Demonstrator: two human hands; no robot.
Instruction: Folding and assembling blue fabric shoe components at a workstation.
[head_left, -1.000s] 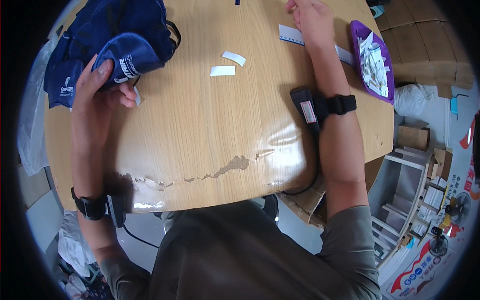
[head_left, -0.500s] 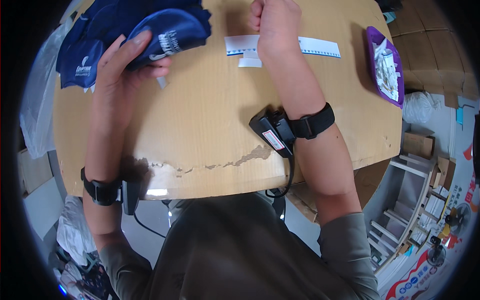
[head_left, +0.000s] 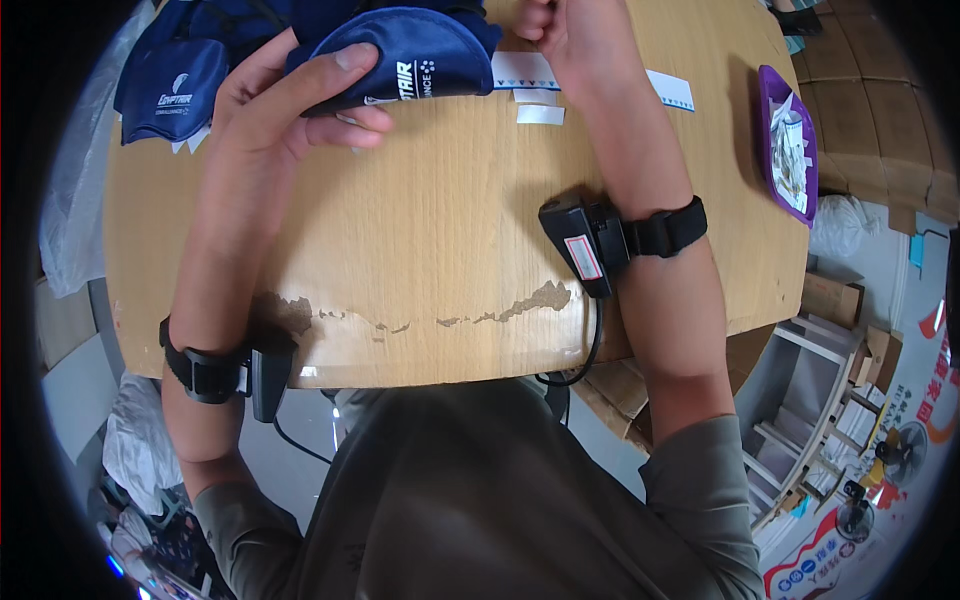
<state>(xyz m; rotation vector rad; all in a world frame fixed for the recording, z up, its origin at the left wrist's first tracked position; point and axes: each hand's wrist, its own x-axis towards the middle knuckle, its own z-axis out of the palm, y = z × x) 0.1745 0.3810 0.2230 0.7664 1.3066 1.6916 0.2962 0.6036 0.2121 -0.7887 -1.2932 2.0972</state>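
My left hand point(head_left: 290, 100) is closed on a navy blue cloth piece point(head_left: 440, 55) with a rounded edge and white print, perhaps an eye mask. The thumb lies on top, the other fingers underneath. More of the same blue cloth point(head_left: 175, 95) is bunched at the far left, beside that hand. At the top edge, my right hand point(head_left: 570, 35) has its fingers curled; whatever they hold, if anything, is out of sight. Below its wrist lies a white paper strip point(head_left: 668, 90) with a row of blue triangles. Small white labels point(head_left: 541, 115) sit just in front of the strip.
A purple basket point(head_left: 768, 140) of white paper pieces stands at the table's right. The wooden table point(head_left: 420, 240) has a torn, peeling front edge. Cardboard boxes point(head_left: 860, 120) and a shelf rack point(head_left: 790, 430) stand right; plastic bags point(head_left: 145, 440) lie left. Cabled black devices point(head_left: 585, 245) are strapped to my wrists.
The cloth in my left hand has moved right, closer to my right hand, and now covers the strip's left end. The whole view has shifted slightly.
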